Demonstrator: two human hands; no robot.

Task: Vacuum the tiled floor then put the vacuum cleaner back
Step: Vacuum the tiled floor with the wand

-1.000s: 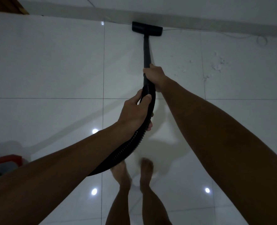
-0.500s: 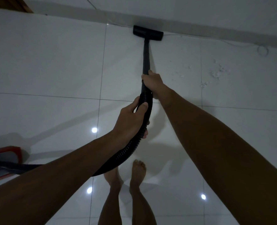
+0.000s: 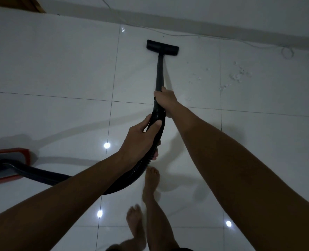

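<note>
Right hand (image 3: 165, 98) clenched around black wand (image 3: 159, 73); left hand (image 3: 141, 140) grasping ribbed hose (image 3: 150, 156) just behind. Floor head (image 3: 162, 48) flat on tiled floor (image 3: 59, 69) at 12 o'clock, near wall. Red vacuum body (image 3: 8, 165) at 9 o'clock. White debris (image 3: 238, 75) at 2 o'clock.

Open tiled floor (image 3: 59, 69) left of wand (image 3: 159, 73), bare up to far wall (image 3: 222, 13). Right of wand: white debris bits (image 3: 238, 75) scattered on tile; thin cord (image 3: 287, 52) looped along far edge by the wall. Hose (image 3: 144, 160) arcs across near-left floor to red vacuum body (image 3: 14, 160) at left edge, blocking that side. Bare feet (image 3: 151, 180) under hose at near edge.
</note>
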